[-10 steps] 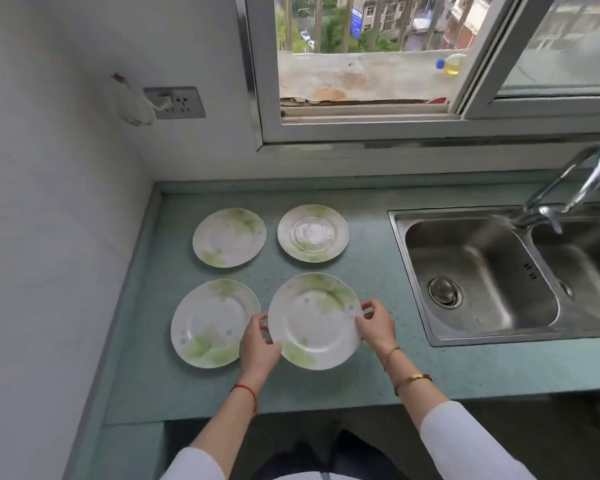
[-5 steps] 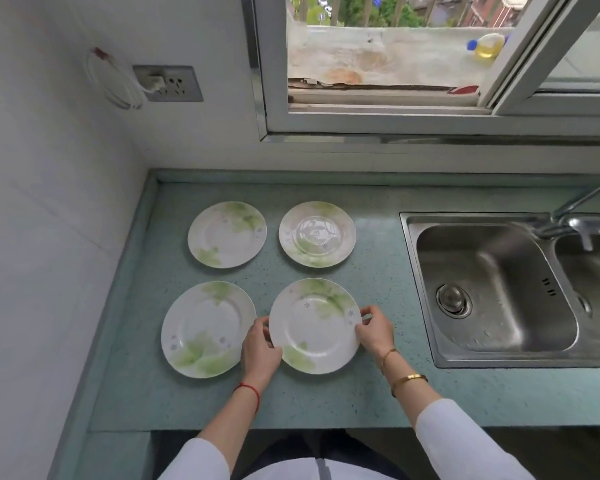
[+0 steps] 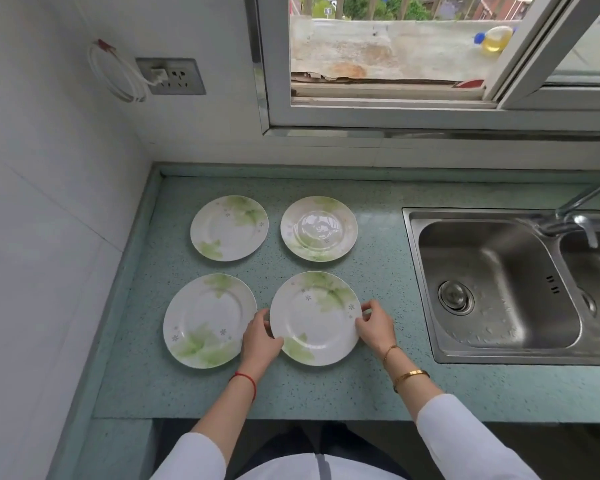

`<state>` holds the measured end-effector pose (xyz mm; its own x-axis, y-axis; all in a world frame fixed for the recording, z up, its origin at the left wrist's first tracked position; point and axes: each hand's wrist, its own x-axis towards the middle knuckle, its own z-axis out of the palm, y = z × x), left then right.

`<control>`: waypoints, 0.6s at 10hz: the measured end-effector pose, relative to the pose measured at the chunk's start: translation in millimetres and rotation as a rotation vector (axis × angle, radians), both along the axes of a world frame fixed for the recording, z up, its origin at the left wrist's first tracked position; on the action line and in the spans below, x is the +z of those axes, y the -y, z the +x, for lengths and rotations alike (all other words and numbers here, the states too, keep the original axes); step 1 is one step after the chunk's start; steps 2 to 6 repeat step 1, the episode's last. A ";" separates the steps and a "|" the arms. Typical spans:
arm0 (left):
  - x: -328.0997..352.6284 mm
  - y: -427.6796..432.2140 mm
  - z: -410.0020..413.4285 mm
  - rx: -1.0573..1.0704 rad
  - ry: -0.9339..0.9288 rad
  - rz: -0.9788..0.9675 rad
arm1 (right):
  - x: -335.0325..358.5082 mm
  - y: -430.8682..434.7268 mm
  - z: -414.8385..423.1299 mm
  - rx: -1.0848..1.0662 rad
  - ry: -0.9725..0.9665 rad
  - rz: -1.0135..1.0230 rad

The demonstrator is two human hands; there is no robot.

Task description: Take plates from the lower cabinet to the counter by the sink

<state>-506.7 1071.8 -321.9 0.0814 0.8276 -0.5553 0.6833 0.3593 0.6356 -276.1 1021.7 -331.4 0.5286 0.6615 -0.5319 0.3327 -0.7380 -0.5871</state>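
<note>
1. Head view: both hands are on the near-right round white glazed plate with green leaf print (image 3: 315, 318), which lies flat on the speckled pale-green stone counter (image 3: 378, 271), just left of the stainless steel sink (image 3: 492, 285).
2. Left hand (image 3: 260, 336) cups the plate's left rim, fingers curled and pinching the edge; right hand (image 3: 374, 325) does likewise on the right rim, thumb on top, fingertips at the edge. Opposite-side grip probably steadies the slick rim for setting down or final squaring.
3. Three matching plates already out: near-left plate (image 3: 210, 320), far-left plate (image 3: 229, 227), far-right plate (image 3: 318, 228). All flat, face up, apart from each other, in a 2x2 grid; likely spaced so nothing chips or stacks.
4. Near-left plate's rim sits just beside the left hand; can't tell if touching.
5. Materials: plates are smooth, glossy ceramic w/ shallow wells and raised rims. Counter is matte and flecked; sink is brushed metal w/ water drops.
6. Cabinet isn't in view. Judgement: task near done, at least for this plate.
</note>
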 end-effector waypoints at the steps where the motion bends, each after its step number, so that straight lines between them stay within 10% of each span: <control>1: 6.0 -2.3 -9.5 0.080 0.010 0.006 | 1.2 6.2 4.7 -0.035 0.027 0.027; 6: 6.0 -2.3 -9.5 0.080 0.010 0.006 | 1.2 6.2 4.7 -0.035 0.027 0.027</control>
